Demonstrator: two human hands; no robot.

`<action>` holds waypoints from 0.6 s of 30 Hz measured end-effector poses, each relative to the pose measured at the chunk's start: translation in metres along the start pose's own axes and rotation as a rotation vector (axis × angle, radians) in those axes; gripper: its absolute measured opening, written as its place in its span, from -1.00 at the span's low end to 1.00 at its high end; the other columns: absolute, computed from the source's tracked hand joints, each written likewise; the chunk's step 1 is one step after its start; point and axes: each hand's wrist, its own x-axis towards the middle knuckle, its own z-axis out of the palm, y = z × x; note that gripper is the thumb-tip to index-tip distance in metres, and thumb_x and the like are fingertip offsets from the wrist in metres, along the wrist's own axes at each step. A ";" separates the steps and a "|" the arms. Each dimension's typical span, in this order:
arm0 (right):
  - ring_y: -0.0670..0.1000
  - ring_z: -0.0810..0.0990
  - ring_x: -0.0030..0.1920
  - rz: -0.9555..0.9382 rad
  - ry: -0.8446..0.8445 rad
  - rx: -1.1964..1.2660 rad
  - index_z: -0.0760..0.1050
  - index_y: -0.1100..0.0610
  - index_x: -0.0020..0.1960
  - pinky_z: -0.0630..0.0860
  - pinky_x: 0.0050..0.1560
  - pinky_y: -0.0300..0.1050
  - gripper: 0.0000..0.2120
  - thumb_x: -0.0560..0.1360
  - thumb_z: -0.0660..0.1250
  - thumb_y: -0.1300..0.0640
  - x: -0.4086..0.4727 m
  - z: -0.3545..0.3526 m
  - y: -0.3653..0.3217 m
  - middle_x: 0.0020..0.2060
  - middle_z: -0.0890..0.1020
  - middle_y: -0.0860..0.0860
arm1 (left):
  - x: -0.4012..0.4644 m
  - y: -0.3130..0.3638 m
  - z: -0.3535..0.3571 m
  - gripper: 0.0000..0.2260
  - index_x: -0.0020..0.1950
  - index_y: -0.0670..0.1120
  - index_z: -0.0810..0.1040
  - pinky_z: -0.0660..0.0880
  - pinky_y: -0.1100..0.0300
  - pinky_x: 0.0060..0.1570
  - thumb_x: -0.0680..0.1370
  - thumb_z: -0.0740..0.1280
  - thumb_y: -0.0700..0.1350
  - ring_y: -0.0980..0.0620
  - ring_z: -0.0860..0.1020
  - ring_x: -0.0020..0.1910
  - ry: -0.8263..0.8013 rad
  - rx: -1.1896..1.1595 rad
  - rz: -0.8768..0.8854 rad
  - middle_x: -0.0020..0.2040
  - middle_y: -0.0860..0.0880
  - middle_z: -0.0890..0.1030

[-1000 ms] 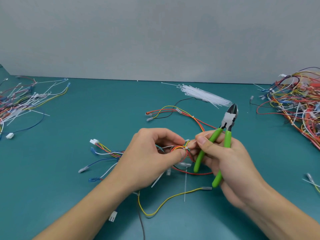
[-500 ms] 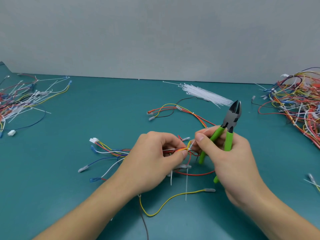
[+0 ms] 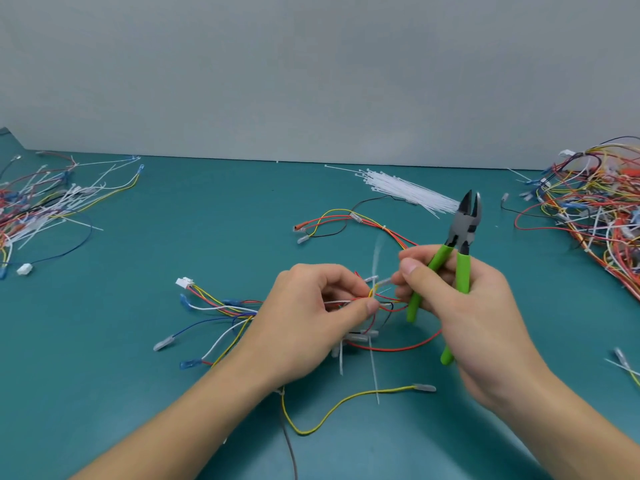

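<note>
The cable tie is the thing in work. It goes round the wire harness at the place where the 2 hands come together, just above the green table in front of the person. Its free tail stands up from the bundle and looks blurred, so I think it is moving.

The left hand pinches the wires between thumb and forefinger, just beside the tie. The rest of the harness spreads over the table to the left and ends in a white connector. The right hand has its lower fingers curled round the green handles of the side cutters. Its thumb and forefinger seem to pinch a short white end near the tie, but the blur makes this not certain.

Compared with 1 second ago, the right hand has gone away from the left hand, to the right and a little up; before, the 2 hands were touching. The cutters rose with it. Their blades, which looked closed, now stand a little apart and point toward the pile of unused ties.

I judge that the tie was just pulled tight and its loop is closed. What remains is to cut the extra tail, so the cutters must come down near the tie head without touching a wire.
</note>
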 end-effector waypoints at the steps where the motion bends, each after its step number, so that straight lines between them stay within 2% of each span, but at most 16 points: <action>1: -0.02 0.70 -0.17 -0.015 0.023 -0.021 0.68 -0.02 -0.04 0.64 0.05 0.20 -0.94 0.57 0.44 0.12 0.001 -0.002 -0.001 -0.21 0.73 0.00 | 0.001 -0.001 -0.002 -0.94 -0.11 0.03 0.69 0.59 0.27 -0.16 0.53 0.53 -0.04 0.16 0.70 -0.23 0.007 0.006 0.003 -0.25 0.11 0.73; 2: -0.04 0.66 -0.21 -0.020 0.023 -0.028 0.69 -0.01 -0.03 0.63 0.05 0.25 -0.96 0.55 0.45 0.06 0.002 -0.005 -0.004 -0.25 0.70 -0.03 | 0.003 -0.001 -0.005 -0.94 -0.12 0.04 0.69 0.56 0.32 -0.19 0.54 0.52 -0.03 0.18 0.69 -0.24 0.017 0.011 0.007 -0.25 0.11 0.73; 4: -0.05 0.59 -0.26 0.006 -0.069 -0.078 0.68 -0.02 0.00 0.66 0.01 0.26 -0.77 0.45 0.40 -0.12 0.002 -0.012 -0.010 -0.30 0.62 -0.05 | 0.006 -0.002 -0.014 -0.93 -0.12 0.03 0.71 0.50 0.38 -0.24 0.55 0.51 -0.03 0.20 0.66 -0.28 0.044 0.006 0.011 -0.26 0.11 0.73; 6: -0.03 0.51 -0.33 0.024 -0.212 -0.309 0.63 -0.06 0.01 0.63 -0.09 0.14 -0.59 0.36 0.29 -0.31 0.003 -0.017 -0.014 -0.30 0.57 0.01 | 0.010 -0.003 -0.023 -0.94 -0.11 0.03 0.72 0.52 0.29 -0.22 0.55 0.51 -0.04 0.13 0.68 -0.26 0.067 -0.018 0.002 -0.24 0.09 0.74; 7: -0.04 0.47 -0.36 0.003 -0.269 -0.493 0.60 -0.07 0.02 0.59 -0.17 0.01 -0.56 0.36 0.26 -0.36 0.002 -0.018 -0.013 -0.28 0.57 0.02 | 0.012 -0.004 -0.027 -0.95 -0.11 0.02 0.73 0.56 0.22 -0.18 0.55 0.51 -0.05 0.07 0.70 -0.21 0.075 -0.024 -0.001 -0.23 0.08 0.74; 9: -0.10 0.45 -0.40 -0.075 -0.290 -0.770 0.54 -0.11 -0.01 0.43 -0.34 -0.25 -0.66 0.43 0.27 -0.34 -0.003 -0.018 -0.010 -0.28 0.57 -0.12 | 0.014 -0.006 -0.032 -0.96 -0.10 0.02 0.74 0.58 0.15 -0.11 0.54 0.51 -0.06 0.03 0.71 -0.17 0.088 -0.011 0.008 -0.22 0.08 0.74; 11: -0.14 0.51 -0.30 -0.115 -0.274 -0.837 0.51 -0.16 -0.02 0.41 -0.36 -0.25 -0.75 0.46 0.28 -0.30 -0.007 -0.014 -0.009 -0.25 0.56 -0.28 | 0.013 -0.006 -0.032 -0.97 -0.11 0.03 0.75 0.55 0.25 -0.18 0.53 0.53 -0.06 0.12 0.69 -0.23 0.098 0.021 0.029 -0.24 0.11 0.74; 14: -0.19 0.52 -0.19 -0.190 -0.244 -0.911 0.48 -0.18 -0.05 0.38 -0.33 -0.16 -0.71 0.44 0.22 -0.35 -0.005 -0.014 -0.005 -0.18 0.54 -0.34 | 0.010 -0.005 -0.028 -0.94 -0.05 0.06 0.73 0.43 0.46 -0.23 0.51 0.55 -0.08 0.25 0.62 -0.31 0.129 0.047 0.082 -0.27 0.15 0.72; 18: -0.21 0.51 -0.16 -0.208 -0.235 -0.932 0.48 -0.17 -0.07 0.36 -0.35 -0.16 -0.70 0.42 0.20 -0.37 -0.002 -0.018 -0.005 -0.19 0.53 -0.39 | 0.007 -0.003 -0.027 -0.77 0.12 0.15 0.64 0.41 0.48 -0.20 0.53 0.54 -0.09 0.17 0.60 -0.29 0.115 0.063 0.167 -0.26 0.15 0.71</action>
